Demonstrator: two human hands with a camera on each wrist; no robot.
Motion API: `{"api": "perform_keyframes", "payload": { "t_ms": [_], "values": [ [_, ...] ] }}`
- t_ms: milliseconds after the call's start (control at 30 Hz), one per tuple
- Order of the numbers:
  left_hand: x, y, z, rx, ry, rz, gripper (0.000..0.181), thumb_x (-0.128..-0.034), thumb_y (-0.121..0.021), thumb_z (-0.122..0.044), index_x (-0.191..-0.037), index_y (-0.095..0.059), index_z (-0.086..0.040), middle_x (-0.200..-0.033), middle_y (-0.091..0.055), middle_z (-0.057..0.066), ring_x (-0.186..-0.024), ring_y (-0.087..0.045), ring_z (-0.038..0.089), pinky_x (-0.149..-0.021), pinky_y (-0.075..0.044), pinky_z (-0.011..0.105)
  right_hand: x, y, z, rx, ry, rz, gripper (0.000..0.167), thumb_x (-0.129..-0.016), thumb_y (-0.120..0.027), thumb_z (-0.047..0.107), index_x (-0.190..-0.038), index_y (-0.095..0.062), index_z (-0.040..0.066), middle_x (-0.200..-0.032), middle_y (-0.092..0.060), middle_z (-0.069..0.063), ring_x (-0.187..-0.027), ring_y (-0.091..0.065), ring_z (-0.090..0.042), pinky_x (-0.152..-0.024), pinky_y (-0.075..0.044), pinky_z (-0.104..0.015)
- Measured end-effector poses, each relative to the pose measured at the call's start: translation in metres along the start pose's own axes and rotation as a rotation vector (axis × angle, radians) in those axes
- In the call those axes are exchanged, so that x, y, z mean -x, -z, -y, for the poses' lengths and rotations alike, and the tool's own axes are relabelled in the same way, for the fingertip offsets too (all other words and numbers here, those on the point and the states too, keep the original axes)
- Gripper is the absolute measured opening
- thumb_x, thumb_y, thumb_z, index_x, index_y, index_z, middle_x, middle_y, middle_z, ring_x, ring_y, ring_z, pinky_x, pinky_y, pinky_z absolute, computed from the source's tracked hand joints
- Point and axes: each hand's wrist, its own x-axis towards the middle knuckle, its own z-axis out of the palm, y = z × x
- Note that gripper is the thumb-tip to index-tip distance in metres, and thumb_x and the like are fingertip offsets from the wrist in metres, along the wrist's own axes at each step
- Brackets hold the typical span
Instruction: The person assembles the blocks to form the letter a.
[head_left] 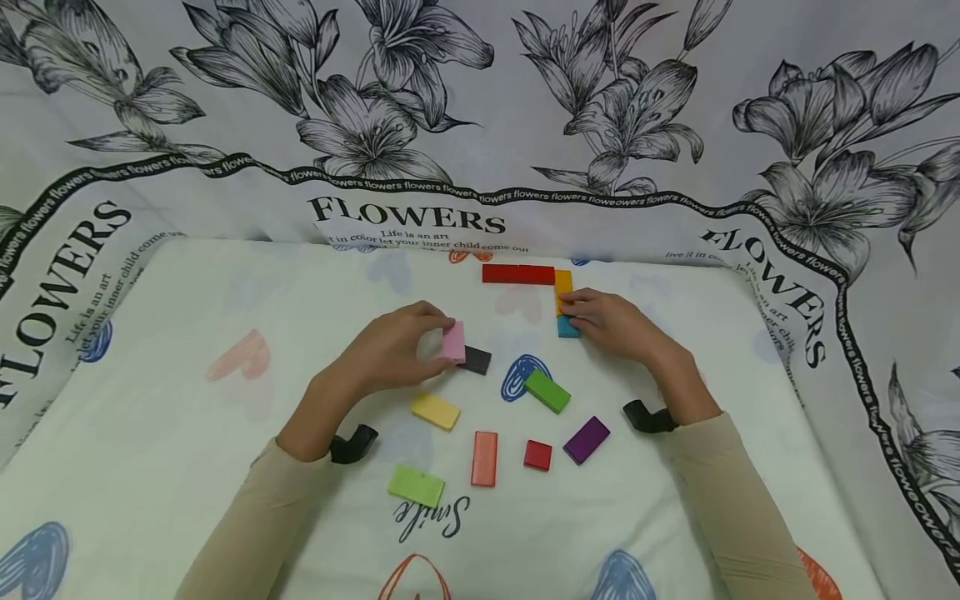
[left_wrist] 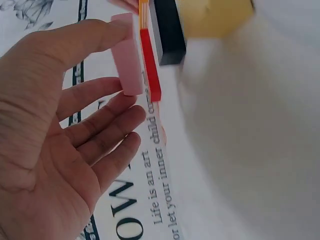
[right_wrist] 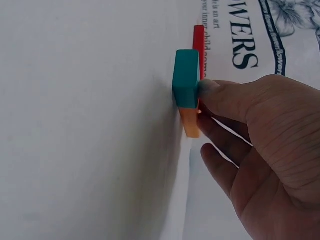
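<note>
Pinching pink block (head_left: 453,342), left fingers (left_wrist: 112,130); right fingers (right_wrist: 222,139) touching teal block (right_wrist: 185,75).

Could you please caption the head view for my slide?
Left hand pinches a pink block; right hand touches a blue block.

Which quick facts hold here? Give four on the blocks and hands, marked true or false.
1. The left hand holds a pink block. True.
2. The right hand touches the purple block. False: it touches the blue block.
3. In the head view, the orange block lies at the right end of the red strip. True.
4. There, the small red block lies left of the coral block. False: it lies to the right.
</note>
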Motion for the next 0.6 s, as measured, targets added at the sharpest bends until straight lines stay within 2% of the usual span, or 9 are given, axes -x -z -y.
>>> {"api": "perform_keyframes", "payload": {
  "t_ms": [133, 333, 467, 600],
  "values": [
    [-0.007, -0.007, -0.016, 0.003, -0.04, 0.003, 0.058, -0.0896, -0.083, -0.041, -0.139, -0.07, -0.014, -0.133, -0.069, 0.004, -0.125, -0.067, 0.024, -0.108, -0.058, 0.044, 0.0, -0.003, 0.001, 0.005, 0.011, 0.003, 0.039, -0.105, -0.063, 0.009, -0.144, -0.063, 0.003, -0.157, -0.058, -0.014, -0.151, -0.048, -0.04, -0.124, -0.04, -0.058],
    [-0.036, -0.023, -0.047, -0.018, -0.099, 0.066, 0.057, -0.092, -0.08, -0.043, -0.141, -0.069, -0.016, -0.135, -0.068, 0.003, -0.118, -0.067, 0.02, -0.102, -0.061, 0.036, 0.001, 0.0, -0.001, 0.038, 0.011, 0.005, 0.039, -0.105, -0.063, 0.009, -0.144, -0.064, 0.003, -0.156, -0.058, -0.015, -0.15, -0.049, -0.04, -0.123, -0.041, -0.059],
    [-0.055, -0.033, -0.067, -0.035, -0.128, 0.105, 0.058, -0.093, -0.079, -0.048, -0.141, -0.069, -0.016, -0.136, -0.068, 0.003, -0.118, -0.067, 0.018, -0.102, -0.06, 0.034, 0.001, 0.001, -0.003, 0.021, 0.014, -0.004, 0.039, -0.105, -0.063, 0.009, -0.143, -0.064, 0.003, -0.156, -0.058, -0.015, -0.15, -0.049, -0.04, -0.124, -0.04, -0.059],
    [-0.068, -0.045, -0.08, -0.062, -0.173, 0.124, 0.059, -0.0951, -0.076, -0.049, -0.142, -0.068, -0.015, -0.136, -0.067, 0.003, -0.121, -0.066, 0.016, -0.106, -0.058, 0.033, 0.002, 0.0, -0.006, 0.001, 0.021, -0.005, 0.039, -0.105, -0.063, 0.009, -0.144, -0.063, 0.003, -0.157, -0.058, -0.014, -0.151, -0.048, -0.039, -0.125, -0.039, -0.058]
  ]
}}
